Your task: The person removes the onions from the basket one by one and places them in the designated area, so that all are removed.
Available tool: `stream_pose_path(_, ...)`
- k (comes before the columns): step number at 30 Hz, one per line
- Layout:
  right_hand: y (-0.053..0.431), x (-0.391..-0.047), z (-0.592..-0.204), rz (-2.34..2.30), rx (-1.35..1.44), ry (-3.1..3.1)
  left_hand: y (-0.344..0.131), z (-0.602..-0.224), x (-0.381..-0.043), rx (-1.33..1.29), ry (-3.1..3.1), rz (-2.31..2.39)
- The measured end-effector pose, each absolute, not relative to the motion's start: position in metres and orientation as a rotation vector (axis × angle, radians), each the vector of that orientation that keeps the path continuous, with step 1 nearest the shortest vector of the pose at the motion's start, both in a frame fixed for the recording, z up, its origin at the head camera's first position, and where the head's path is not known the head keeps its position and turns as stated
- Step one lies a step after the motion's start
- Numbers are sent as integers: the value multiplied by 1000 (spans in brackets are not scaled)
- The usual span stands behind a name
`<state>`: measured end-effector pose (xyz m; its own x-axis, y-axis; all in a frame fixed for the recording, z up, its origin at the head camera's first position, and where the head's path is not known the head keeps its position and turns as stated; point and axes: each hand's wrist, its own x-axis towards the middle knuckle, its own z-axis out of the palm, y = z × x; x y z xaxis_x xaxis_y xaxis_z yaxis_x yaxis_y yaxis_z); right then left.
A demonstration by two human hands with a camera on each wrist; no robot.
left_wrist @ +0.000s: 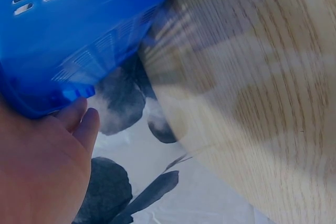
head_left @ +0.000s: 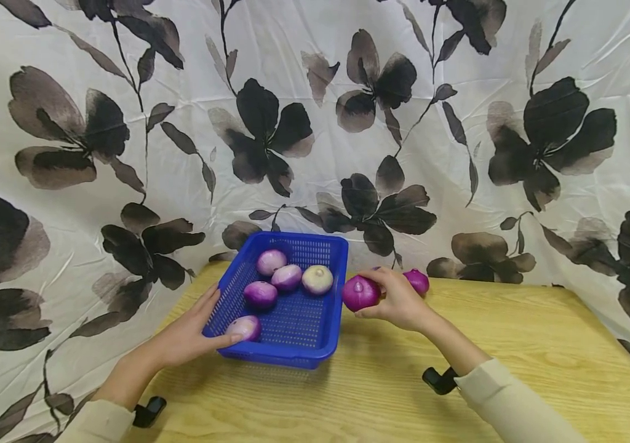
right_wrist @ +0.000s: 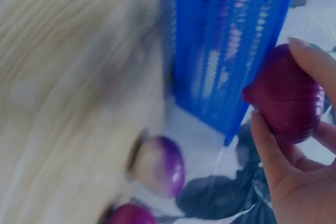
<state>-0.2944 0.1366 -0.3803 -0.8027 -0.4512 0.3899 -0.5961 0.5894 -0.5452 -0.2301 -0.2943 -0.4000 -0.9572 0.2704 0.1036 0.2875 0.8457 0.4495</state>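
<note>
My left hand (head_left: 190, 329) holds the left side of a blue plastic basket (head_left: 295, 352), its thumb over the front left corner beside a pale purple onion (head_left: 244, 328). In the left wrist view, the fingertips (left_wrist: 90, 121) reach the basket's rim. Several more onions lie inside, among them a whitish one (head_left: 317, 280) and a dark purple one (head_left: 260, 295). Just past the basket's right rim, my right hand (head_left: 400, 301) grips a glossy red onion (head_left: 360, 293) between thumb and fingers. The right wrist view shows this onion raised beside the basket's slotted wall.
Behind my right hand another red onion (head_left: 417, 282) sits on the wooden table (head_left: 392, 394). In the right wrist view a pale and purple onion (right_wrist: 160, 166) lies near it. A floral cloth (head_left: 304, 154) hangs along the table's back edge.
</note>
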Motion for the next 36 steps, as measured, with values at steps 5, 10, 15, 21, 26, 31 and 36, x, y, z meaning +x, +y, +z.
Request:
stream_pose_path(5,158,-293,-393,942,881,-2638,-296,-402,-230,-446,-2983,-745)
stream_pose_path(10,178,-293,-398,914,813,-2657,-296,-401,-231,-448,-2986,-729)
stream_pose_path(15,198,-294,-400,962,768,-2666,-296,-400,-232,-447,-2991,-728)
stream_pose_path(21,221,-294,-401,941,711,-2675,-295,-400,-233,-452,-2992,-728)
stream_pose_path(26,234,-294,-399,914,675,-2683,-295,-399,-234,-455,-2989,-722)
stream_pose_path(31,244,-294,-397,905,644,-2689,-293,-398,-233,-460,-2976,-747)
stream_pose_path(36,253,-296,-396,882,634,-2690,-292,-399,-231,-458,-2970,-755)
